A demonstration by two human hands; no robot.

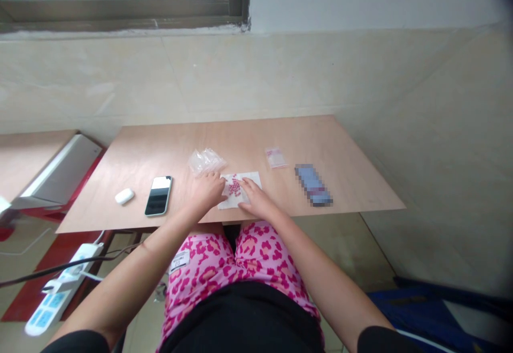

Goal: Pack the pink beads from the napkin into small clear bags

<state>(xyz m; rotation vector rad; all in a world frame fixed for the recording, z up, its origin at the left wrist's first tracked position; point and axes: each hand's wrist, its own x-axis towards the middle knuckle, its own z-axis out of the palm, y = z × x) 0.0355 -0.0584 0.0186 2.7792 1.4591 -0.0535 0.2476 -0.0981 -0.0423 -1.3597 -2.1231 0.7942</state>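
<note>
A white sheet of paper (253,176) lies near the front edge of the table, with a loose cluster of small pinkish-red pieces (234,186) on it, too small to name. My left hand (209,188) rests at the sheet's left edge, thumb and fingers apart. From the right, my right hand (253,195) reaches over the paper with fingers stretched out beside the small pieces. Neither hand shows anything held. Just beyond my left hand sit crumpled clear plastic bags (206,161). Farther right is a small clear packet (276,158) with pink marks or contents.
On the table (240,136), a phone (158,196) and a white earbud case (124,196) lie to the left. A pixelated phone-like object (313,185) lies to the right. Below the left side is a power strip (52,307) with cables. A tiled wall (280,75) stands behind.
</note>
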